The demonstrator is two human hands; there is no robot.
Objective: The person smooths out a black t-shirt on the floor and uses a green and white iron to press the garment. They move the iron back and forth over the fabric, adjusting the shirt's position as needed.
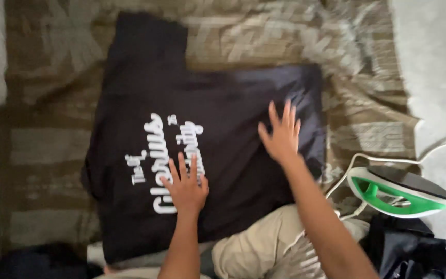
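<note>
a dark t-shirt (223, 119) with white lettering lies spread flat on a brown patterned blanket (47, 144), filling the middle of the view. the left hand (186, 187) rests palm down on the shirt at about 6 o'clock from the centre, fingers spread open over the white print and gripping nothing. the right hand (281, 135) lies flat on the shirt at about 3 o'clock, also open with fingers fanned out, near the shirt's right edge and holding nothing. one sleeve of the shirt reaches up toward 11 o'clock. a white and green clothes iron (401, 192) rests on its side at about 4 o'clock, off the shirt and well apart from both hands, its white cord (388, 159) looping just above it. a dark bundle of cloth (414, 250) sits at 5 o'clock, just below the iron. the person's knee in beige trousers (254, 245) shows at 6 o'clock.
</note>
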